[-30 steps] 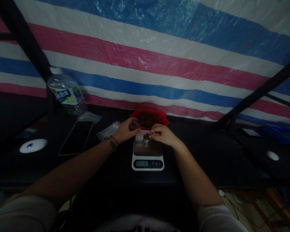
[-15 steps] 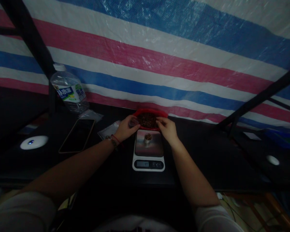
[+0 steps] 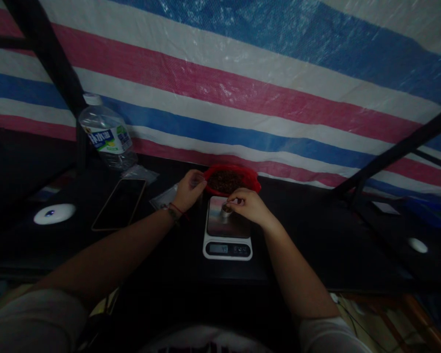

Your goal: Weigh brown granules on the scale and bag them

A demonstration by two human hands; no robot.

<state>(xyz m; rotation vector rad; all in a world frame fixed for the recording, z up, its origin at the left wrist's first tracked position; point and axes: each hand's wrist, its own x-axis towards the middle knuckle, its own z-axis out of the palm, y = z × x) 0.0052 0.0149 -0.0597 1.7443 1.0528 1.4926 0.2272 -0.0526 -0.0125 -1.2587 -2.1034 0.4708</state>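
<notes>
A digital kitchen scale [image 3: 216, 228] stands on the black table in front of me, its display lit. On its plate sits a small metallic-looking cup [image 3: 226, 212] with brown bits in it. My right hand [image 3: 248, 205] is over the cup, thumb and fingertips pinched at its rim; what they hold, if anything, is too small to make out. Behind the scale is a red bowl [image 3: 257, 182] of small dark brown pieces [image 3: 224, 182]. Left of the bowl, my left hand [image 3: 187, 192] is closed around a small clear plastic container [image 3: 196, 180], partly hidden by the fingers.
Clear plastic bags [image 3: 164, 197] lie left of my left hand. Further left are a phone [image 3: 120, 203], a white mouse [image 3: 55, 214] and a large plastic bottle [image 3: 108, 135]. A striped tarp [image 3: 213, 88] hangs behind the table, with dark metal bars at both sides.
My right hand has moved from the red bowl's right edge toward me, to the cup on the scale. My left hand has shifted slightly left, still with the clear container.
</notes>
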